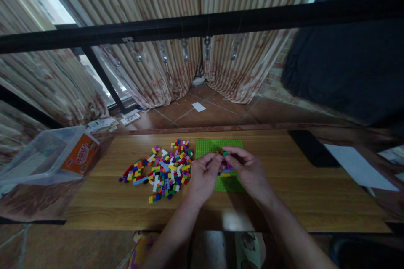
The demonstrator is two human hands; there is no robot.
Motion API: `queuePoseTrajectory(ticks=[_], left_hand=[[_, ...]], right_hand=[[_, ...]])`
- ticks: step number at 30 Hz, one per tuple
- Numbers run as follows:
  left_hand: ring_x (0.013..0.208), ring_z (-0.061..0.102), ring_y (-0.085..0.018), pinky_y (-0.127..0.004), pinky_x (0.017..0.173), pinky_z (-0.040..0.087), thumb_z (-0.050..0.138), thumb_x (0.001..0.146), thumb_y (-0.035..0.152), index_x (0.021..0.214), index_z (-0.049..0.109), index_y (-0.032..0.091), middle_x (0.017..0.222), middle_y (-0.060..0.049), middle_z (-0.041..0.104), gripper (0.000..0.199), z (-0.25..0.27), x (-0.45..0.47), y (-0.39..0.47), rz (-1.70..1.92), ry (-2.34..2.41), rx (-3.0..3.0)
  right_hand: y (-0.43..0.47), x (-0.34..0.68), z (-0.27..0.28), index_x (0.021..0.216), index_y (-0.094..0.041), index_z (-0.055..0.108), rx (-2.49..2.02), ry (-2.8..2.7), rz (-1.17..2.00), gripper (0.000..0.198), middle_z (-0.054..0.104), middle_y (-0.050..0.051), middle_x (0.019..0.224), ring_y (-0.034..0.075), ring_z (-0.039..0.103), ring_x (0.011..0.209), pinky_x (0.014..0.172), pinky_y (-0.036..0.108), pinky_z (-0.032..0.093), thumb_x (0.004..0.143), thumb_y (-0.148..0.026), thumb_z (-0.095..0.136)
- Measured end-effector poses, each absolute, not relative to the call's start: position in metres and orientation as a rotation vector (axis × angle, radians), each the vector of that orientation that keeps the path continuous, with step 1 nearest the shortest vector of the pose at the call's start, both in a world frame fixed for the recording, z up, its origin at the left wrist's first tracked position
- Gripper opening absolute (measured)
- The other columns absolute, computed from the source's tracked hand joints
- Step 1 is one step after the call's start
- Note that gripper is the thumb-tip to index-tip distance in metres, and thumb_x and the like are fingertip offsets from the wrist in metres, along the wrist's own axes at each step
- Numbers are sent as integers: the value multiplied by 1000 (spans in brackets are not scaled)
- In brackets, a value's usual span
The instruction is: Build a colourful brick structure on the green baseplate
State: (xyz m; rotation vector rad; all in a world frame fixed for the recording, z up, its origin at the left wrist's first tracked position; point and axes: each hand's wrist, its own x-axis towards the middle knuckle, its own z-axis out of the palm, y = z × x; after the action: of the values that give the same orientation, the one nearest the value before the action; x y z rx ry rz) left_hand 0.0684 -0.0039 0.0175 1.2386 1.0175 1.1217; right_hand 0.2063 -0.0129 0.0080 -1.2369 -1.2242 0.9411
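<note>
Both of my hands meet over a green studded baseplate (210, 146). My left hand (203, 176) pinches with thumb and forefinger at small red and green toy bricks (223, 152). From the other side, my right hand (249, 172) is closed on the same bricks, its thumb and forefinger close to the left fingertips. Below the fingers, blue and yellow bricks (225, 174) show on the baseplate, partly covered by the hands. Left of the baseplate spreads a loose pile of colourful toy bricks (170, 168).
The wooden table (104, 193) carries all of this. At its left stands a clear plastic bin (47, 155) with an orange label. A black flat object (314, 149) and a white paper sheet (360, 166) lie at the right. A dark rail (195, 27) crosses beyond the table.
</note>
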Motion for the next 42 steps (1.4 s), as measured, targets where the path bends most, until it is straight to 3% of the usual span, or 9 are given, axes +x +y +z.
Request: queuePoseTrajectory(ticks=[4, 8, 12, 17, 29, 32, 37, 42], left_hand=[[65, 60, -12, -22, 62, 48, 70, 77, 41, 86, 67, 17, 73, 0, 65, 26, 17, 68, 5, 1185, 1007, 1228], [70, 60, -12, -22, 68, 48, 72, 75, 31, 85, 70, 16, 77, -1, 68, 18, 14, 64, 12, 1076, 916, 1313], [62, 60, -11, -22, 64, 49, 72, 74, 31, 81, 70, 15, 67, -1, 67, 17, 13, 63, 13, 1071, 944, 1194], [59, 61, -9, -22, 62, 51, 74, 71, 31, 81, 68, 15, 68, 0, 67, 20, 16, 69, 11, 1110, 960, 1003], [54, 59, -8, -22, 58, 50, 84, 58, 32, 79, 68, 13, 64, 0, 66, 32, 21, 71, 6, 1134, 906, 735], [55, 60, -9, -23, 60, 51, 86, 54, 34, 77, 66, 13, 65, 0, 66, 37, 23, 64, 11, 1182, 914, 683], [59, 58, -6, -22, 64, 50, 81, 61, 35, 78, 64, 15, 70, 2, 64, 31, 23, 43, 25, 1391, 1010, 673], [57, 55, -7, -21, 60, 48, 76, 66, 32, 79, 65, 15, 70, 2, 63, 25, 19, 42, 24, 1342, 1100, 732]], right_hand=[[-16, 213, 15, 102, -24, 73, -1234, -1489, 766, 22, 68, 4, 97, 18, 62, 93, 85, 34, 48, 87, -27, 57], [-16, 210, 14, 104, -24, 71, -1196, -1511, 825, 22, 70, 4, 101, 18, 64, 95, 88, 34, 49, 87, -25, 57], [-13, 206, 8, 106, -23, 68, -1175, -1252, 973, 29, 71, 2, 91, 16, 66, 81, 77, 32, 54, 79, -31, 68], [-9, 203, 7, 84, -19, 71, -1180, -1036, 1094, 24, 70, 1, 72, 14, 63, 64, 64, 28, 53, 71, -40, 75], [-7, 199, 11, 77, -18, 75, -1131, -971, 1232, 26, 66, 0, 64, 10, 54, 57, 57, 25, 45, 68, -43, 77], [-3, 207, 8, 80, -18, 75, -1243, -1028, 1153, 28, 68, 2, 66, 13, 56, 58, 59, 27, 47, 69, -44, 75], [5, 222, -1, 82, -20, 76, -1533, -1264, 843, 21, 75, 6, 83, 21, 66, 75, 72, 36, 52, 74, -38, 68], [5, 217, -7, 84, -24, 76, -1565, -1647, 668, 19, 74, 6, 90, 21, 66, 82, 79, 36, 49, 83, -30, 58]])
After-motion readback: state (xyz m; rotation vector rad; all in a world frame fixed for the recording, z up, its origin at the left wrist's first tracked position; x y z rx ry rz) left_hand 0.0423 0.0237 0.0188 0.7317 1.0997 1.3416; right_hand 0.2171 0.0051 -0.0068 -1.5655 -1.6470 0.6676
